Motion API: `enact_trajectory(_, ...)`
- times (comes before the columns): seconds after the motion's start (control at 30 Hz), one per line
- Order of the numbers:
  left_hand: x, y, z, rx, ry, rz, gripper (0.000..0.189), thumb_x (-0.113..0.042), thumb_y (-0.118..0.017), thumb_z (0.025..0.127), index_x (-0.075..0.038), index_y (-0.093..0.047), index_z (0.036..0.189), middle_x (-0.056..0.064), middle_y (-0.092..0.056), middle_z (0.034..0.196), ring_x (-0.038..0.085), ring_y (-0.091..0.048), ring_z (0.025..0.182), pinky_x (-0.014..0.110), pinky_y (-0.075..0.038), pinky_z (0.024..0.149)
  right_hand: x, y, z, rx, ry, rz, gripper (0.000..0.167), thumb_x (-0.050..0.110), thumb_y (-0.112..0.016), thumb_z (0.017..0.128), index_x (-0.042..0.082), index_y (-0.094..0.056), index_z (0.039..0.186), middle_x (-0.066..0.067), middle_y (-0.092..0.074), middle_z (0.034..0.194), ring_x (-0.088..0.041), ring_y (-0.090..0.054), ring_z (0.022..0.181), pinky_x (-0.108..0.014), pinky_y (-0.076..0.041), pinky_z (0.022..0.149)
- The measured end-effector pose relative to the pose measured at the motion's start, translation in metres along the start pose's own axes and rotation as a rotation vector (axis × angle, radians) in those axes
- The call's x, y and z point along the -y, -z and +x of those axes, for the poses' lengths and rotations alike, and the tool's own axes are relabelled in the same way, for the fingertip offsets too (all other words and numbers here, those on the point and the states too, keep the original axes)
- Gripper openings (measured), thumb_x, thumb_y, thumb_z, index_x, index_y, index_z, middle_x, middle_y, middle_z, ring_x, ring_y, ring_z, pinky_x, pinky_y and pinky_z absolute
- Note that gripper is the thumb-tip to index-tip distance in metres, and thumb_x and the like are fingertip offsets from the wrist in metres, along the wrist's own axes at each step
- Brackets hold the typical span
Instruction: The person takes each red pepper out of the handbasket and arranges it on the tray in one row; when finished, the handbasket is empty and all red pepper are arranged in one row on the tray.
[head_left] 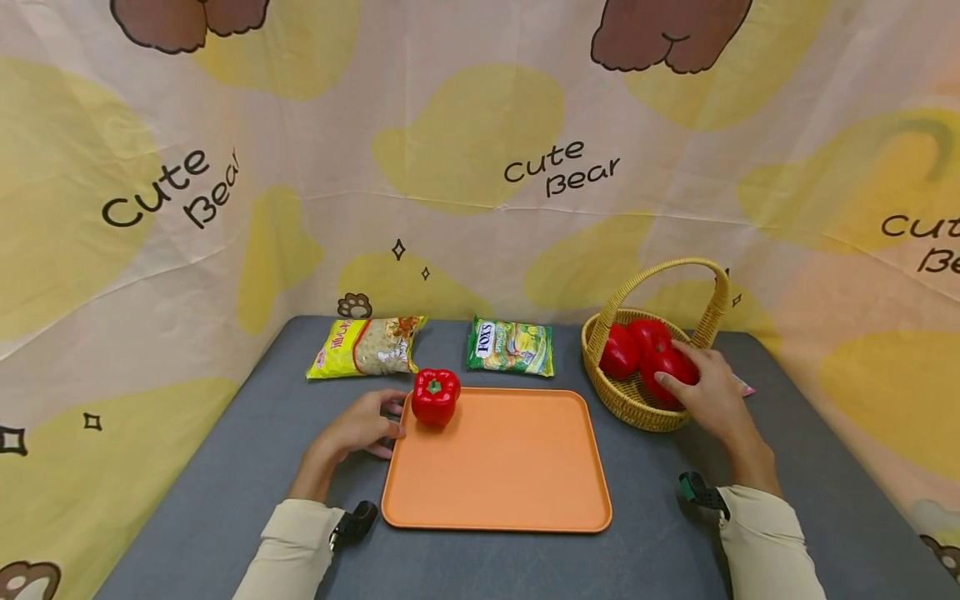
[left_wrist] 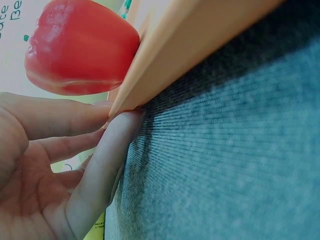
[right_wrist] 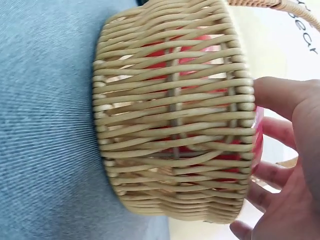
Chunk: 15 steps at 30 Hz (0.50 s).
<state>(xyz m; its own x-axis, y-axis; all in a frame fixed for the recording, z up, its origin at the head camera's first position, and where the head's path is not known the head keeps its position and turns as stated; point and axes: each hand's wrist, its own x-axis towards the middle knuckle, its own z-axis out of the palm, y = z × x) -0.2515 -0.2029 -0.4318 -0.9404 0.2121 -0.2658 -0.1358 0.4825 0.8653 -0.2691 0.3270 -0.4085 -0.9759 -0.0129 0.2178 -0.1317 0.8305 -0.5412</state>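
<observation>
At the left edge of an orange tray [head_left: 498,462], my left hand [head_left: 363,425] pinches the rim between thumb and fingers, as the left wrist view shows closely. On the tray's far left corner stands a red bell pepper [head_left: 436,397], close to those fingers. My right hand [head_left: 708,387] reaches over the rim of a wicker basket [head_left: 630,406], its thumb and fingers around a red bell pepper [head_left: 666,372] inside. Two more red peppers [head_left: 619,352] lie beside it there. In the right wrist view, the basket's woven side [right_wrist: 172,115] hides most of the held pepper.
Behind the tray lie a yellow snack bag [head_left: 367,347] and a green FOX'S candy bag [head_left: 510,347]. The basket's tall handle [head_left: 667,265] arches above its opening. A small pink-edged packet [head_left: 744,387] shows partly behind my right hand. A printed cloth hangs behind the grey table [head_left: 247,467].
</observation>
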Motion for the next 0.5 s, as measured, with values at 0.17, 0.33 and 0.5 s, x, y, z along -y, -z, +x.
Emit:
enact_trajectory(0.17,0.0,0.0,-0.001,-0.001,-0.001,0.003,0.07,0.001,-0.071,0.09,0.008,-0.044,0.154,0.026,-0.056,0.134,0.023,-0.07,0.09,0.042,-0.067,0.065,0.01,0.007,-0.003,-0.045,0.022,0.014,0.068,0.037,-0.067,0.1,0.002,-0.047,0.155,-0.038,-0.041,0.146,-0.059,-0.04,0.13,-0.077,-0.026,0.096)
enact_trajectory(0.33,0.001,-0.001,0.0,-0.001,0.001,0.007,0.069,0.001,-0.071,0.09,0.007,-0.044,0.154,0.026,-0.056,0.135,0.023,-0.071,0.09,0.042,-0.067,0.066,0.022,0.014,-0.007,-0.095,0.034,0.057,0.065,0.034,-0.073,0.098,0.001,-0.051,0.149,-0.034,-0.045,0.141,-0.054,-0.043,0.125,-0.074,-0.035,0.093)
enact_trajectory(0.5,0.002,-0.001,0.0,-0.004,0.001,0.004,0.068,0.001,-0.07,0.091,0.007,-0.045,0.154,0.026,-0.056,0.135,0.024,-0.07,0.093,0.041,-0.067,0.066,0.033,0.023,-0.011,-0.105,0.027,0.117,0.068,0.032,-0.077,0.096,-0.003,-0.047,0.146,-0.031,-0.047,0.142,-0.052,-0.045,0.127,-0.072,-0.045,0.095)
